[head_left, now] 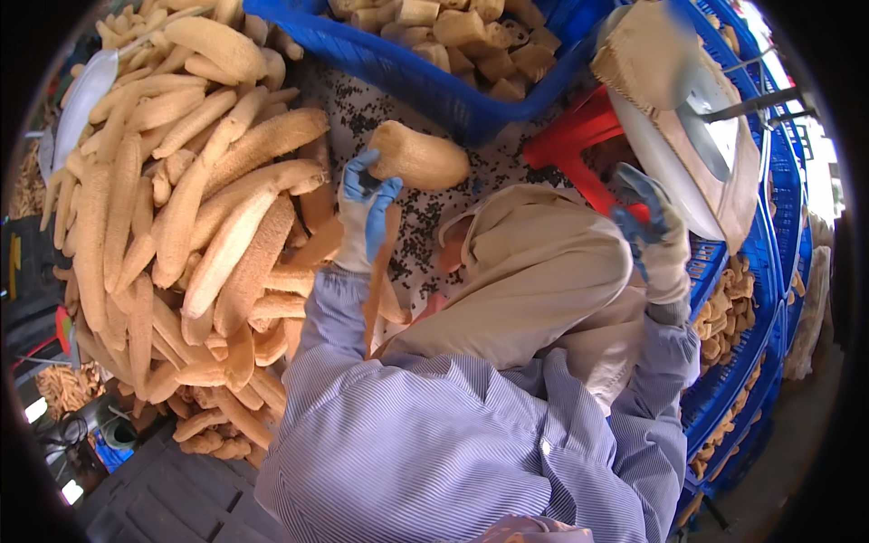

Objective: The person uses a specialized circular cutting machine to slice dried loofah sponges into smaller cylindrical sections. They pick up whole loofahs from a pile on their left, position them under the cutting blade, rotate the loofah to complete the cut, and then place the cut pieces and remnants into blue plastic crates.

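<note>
My left hand (367, 213), in a white glove with blue fingers, is at the left end of a short, thick loofah piece (423, 157). Its thumb and fingers are apart and curved; whether they touch the piece is unclear. A large heap of long, dried tan loofahs (235, 226) lies just left of that hand. My right hand (654, 231) is gloved the same way and raised beside my bent knee, fingers spread, holding nothing. Close to it stands a red plastic stool (570, 145), partly hidden by a beige and white object (688, 136).
A blue basket (380, 68) of cut loofah pieces stands at the far side. Black seeds (412, 240) litter the pale floor between my legs and the basket. Blue crates (778, 226) with more pieces line the right. Dark grey panelling (172, 493) is at the lower left.
</note>
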### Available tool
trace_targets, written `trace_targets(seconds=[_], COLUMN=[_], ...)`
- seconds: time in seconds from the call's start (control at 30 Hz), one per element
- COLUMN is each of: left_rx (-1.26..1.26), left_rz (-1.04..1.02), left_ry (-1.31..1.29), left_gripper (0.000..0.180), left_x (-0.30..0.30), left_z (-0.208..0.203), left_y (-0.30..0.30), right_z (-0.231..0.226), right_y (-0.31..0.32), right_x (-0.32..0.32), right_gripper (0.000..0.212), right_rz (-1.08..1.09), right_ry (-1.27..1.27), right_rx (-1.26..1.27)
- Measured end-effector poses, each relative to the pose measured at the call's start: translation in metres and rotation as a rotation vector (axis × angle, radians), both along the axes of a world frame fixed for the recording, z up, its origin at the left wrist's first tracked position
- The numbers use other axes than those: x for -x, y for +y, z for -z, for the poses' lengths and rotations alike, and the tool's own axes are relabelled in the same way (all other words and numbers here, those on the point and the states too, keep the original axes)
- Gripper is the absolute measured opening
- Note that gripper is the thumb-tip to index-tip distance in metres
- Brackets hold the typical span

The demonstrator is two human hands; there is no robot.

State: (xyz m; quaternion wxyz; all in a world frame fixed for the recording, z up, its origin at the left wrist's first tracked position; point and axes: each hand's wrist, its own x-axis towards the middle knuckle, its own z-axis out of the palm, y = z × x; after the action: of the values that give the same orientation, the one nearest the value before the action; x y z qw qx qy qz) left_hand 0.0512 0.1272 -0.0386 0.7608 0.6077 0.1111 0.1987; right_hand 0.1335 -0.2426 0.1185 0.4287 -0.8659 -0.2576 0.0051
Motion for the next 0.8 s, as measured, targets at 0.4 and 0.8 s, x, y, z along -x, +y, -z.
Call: trace_targets(seconds=[0.4,0.8], left_rx=[0.298,-0.236], left_rz=[0.47,0.69], left_ry=[-0.194,-0.051], left_gripper=[0.045,0.025], left_x=[-0.071,-0.184], left_z=[-0.134,-0.152], left_y=[-0.212,-0.302], right_z=[-0.041,-0.072], right_y=[0.0,-0.133], right_x=[0.015,-0.059], right_gripper=[0.106,0.097], right_rz=[0.55,0.596], right_ry=[-0.718,-0.442], right_rx=[0.518,0.914])
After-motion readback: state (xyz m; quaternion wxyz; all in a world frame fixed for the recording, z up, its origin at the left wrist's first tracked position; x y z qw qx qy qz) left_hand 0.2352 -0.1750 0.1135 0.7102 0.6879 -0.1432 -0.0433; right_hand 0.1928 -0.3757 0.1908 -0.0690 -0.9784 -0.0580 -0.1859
